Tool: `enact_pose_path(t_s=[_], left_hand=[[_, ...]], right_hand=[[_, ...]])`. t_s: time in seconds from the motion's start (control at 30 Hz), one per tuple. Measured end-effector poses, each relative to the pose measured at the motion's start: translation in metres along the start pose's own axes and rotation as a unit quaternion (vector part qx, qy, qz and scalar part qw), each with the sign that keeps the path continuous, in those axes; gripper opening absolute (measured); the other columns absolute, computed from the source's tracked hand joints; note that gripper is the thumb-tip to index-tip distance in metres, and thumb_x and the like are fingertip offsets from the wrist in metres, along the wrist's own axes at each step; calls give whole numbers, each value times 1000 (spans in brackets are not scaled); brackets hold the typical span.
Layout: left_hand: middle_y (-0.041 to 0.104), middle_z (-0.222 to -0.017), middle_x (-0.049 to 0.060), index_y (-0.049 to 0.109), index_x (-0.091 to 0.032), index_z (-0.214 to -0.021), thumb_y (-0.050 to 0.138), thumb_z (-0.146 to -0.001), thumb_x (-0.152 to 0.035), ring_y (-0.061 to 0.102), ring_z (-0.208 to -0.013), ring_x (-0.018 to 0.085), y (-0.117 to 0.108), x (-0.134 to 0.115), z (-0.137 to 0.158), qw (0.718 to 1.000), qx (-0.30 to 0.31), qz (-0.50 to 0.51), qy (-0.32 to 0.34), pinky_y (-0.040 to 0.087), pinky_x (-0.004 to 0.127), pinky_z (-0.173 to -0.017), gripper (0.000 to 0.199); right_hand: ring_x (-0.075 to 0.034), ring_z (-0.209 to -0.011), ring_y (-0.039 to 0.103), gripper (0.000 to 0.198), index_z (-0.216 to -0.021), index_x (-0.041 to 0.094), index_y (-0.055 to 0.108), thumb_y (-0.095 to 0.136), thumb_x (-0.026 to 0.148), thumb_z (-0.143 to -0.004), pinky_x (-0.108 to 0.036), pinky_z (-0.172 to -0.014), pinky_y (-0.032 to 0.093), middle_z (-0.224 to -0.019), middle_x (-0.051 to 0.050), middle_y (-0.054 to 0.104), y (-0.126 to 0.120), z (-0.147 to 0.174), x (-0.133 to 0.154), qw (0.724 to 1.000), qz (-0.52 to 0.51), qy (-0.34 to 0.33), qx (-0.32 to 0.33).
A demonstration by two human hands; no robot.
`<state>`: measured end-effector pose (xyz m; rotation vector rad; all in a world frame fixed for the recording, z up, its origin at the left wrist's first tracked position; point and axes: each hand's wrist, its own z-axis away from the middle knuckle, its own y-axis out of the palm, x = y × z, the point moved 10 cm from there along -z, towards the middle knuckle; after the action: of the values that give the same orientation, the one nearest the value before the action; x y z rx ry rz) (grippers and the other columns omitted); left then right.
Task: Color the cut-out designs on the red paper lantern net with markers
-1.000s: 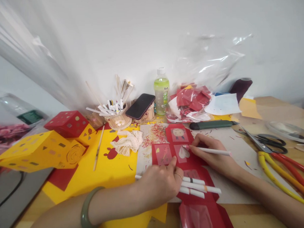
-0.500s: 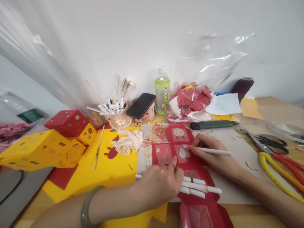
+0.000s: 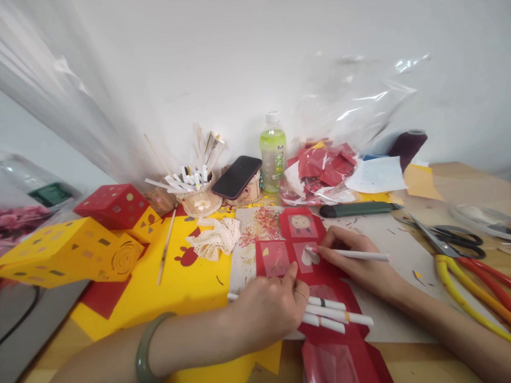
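My right hand pinches a white marker pen, its tip on a pale heart in one window of a red paper cutout. Closed around several more white marker pens is my left hand, and its index finger presses on the red paper just left of the heart. Above the heart, another window shows a drawn figure. A window with a faint drawing lies to the left. The lower end of the red cutout hangs toward the table's front edge.
A utility knife, scissors and a yellow-and-red-handled tool lie to the right. Behind stand a bottle, a phone and a pen cup. Yellow paper, lace and paper boxes occupy the left.
The marker's tip has shifted slightly over the heart, with small movements of my right hand's fingers. My left hand and the other things stay where they were.
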<state>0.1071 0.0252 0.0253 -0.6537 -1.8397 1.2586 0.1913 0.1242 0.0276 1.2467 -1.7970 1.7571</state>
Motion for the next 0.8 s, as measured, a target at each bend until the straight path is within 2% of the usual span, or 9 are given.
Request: enact_pose_path(t_s=[0.53, 0.8], left_hand=[[54, -111, 27, 49, -4, -98, 38, -79, -10, 62, -60, 20, 0, 1, 0, 1000, 2, -3, -3, 47, 27, -38, 22], [52, -112, 28, 49, -4, -97, 35, -80, -10, 61, -54, 19, 1, 1, 0, 1000, -3, 1, -4, 47, 28, -39, 23]], right_hand=[[-12, -54, 41, 22, -63, 19, 45, 50, 34, -78, -24, -49, 33, -59, 2, 49, 0, 1, -1, 1000, -18, 6, 1], [-12, -56, 42, 24, -62, 19, 43, 50, 35, -79, -24, -50, 34, -59, 1, 49, 5, 1, 2, 999, -27, -1, 30]])
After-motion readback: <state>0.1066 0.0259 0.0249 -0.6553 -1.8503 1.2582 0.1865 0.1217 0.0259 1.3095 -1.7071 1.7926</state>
